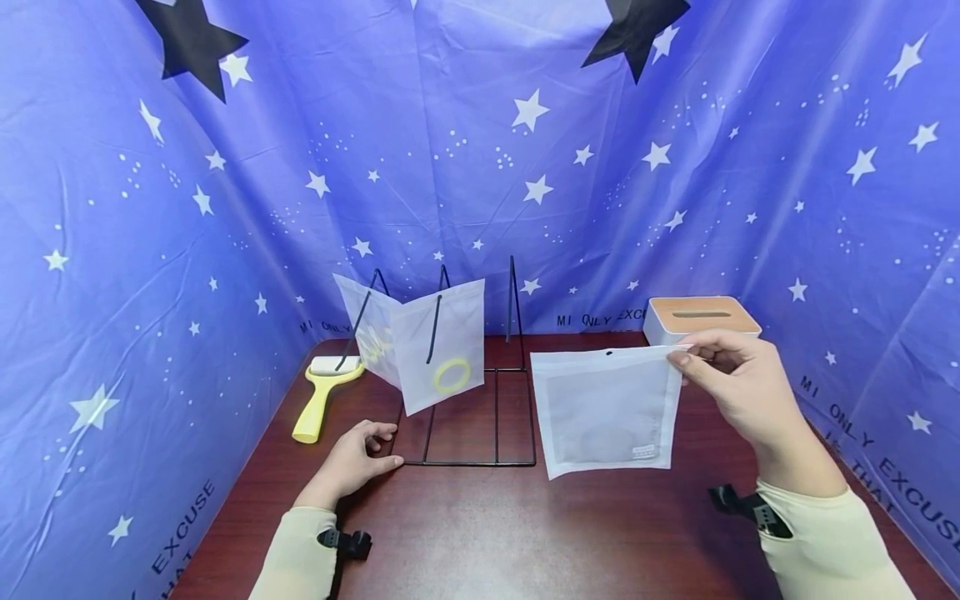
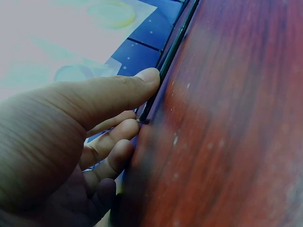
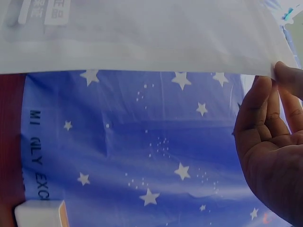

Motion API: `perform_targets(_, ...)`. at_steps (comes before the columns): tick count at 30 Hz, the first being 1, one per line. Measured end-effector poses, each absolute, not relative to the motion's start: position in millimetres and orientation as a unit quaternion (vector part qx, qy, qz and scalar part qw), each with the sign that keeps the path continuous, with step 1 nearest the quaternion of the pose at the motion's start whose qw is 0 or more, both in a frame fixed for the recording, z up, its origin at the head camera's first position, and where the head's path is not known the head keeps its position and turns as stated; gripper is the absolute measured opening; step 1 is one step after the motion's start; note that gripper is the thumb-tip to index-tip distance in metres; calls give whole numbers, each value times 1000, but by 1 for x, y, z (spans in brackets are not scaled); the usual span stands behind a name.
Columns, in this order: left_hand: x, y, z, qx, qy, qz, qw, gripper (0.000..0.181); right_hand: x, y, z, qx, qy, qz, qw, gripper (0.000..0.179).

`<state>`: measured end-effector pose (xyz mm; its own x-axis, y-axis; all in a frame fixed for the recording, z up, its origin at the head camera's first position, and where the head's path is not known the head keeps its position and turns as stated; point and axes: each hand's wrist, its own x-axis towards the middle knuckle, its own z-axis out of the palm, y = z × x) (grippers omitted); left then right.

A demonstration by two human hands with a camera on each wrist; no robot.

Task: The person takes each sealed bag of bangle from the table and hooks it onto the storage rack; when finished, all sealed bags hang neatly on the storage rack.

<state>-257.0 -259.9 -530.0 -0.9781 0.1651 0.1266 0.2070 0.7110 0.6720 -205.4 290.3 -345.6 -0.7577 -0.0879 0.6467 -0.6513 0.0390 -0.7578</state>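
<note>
My right hand (image 1: pixel 738 387) pinches a white zip pouch (image 1: pixel 607 417) by its upper right corner. The pouch hangs above the table, with a dark hang hole at its top edge. In the right wrist view, thumb and fingers (image 3: pixel 258 101) meet on the pouch's edge. At the front left corner of a black wire rack (image 1: pixel 480 463), my left hand (image 1: pixel 356 458) holds the frame; the left wrist view shows the thumb (image 2: pixel 149 78) against the wire. Two white pouches hang on the rack's prongs, one (image 1: pixel 442 333) with a yellow ring showing, the other (image 1: pixel 367 321) behind it, angled left.
A yellow-handled lint roller (image 1: pixel 318 400) lies left of the rack. At the back right stands a white tissue box (image 1: pixel 705 312) with a wooden lid. Blue star-patterned cloth (image 1: pixel 480 167) surrounds the dark red wooden table (image 1: pixel 487 533).
</note>
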Motion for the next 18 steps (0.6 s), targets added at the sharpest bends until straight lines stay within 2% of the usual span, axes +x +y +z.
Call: perform_targets(18,-259,-261,-532,-104,-925,-364,32,53,-208,246,-343,275,-671,657,209,13)
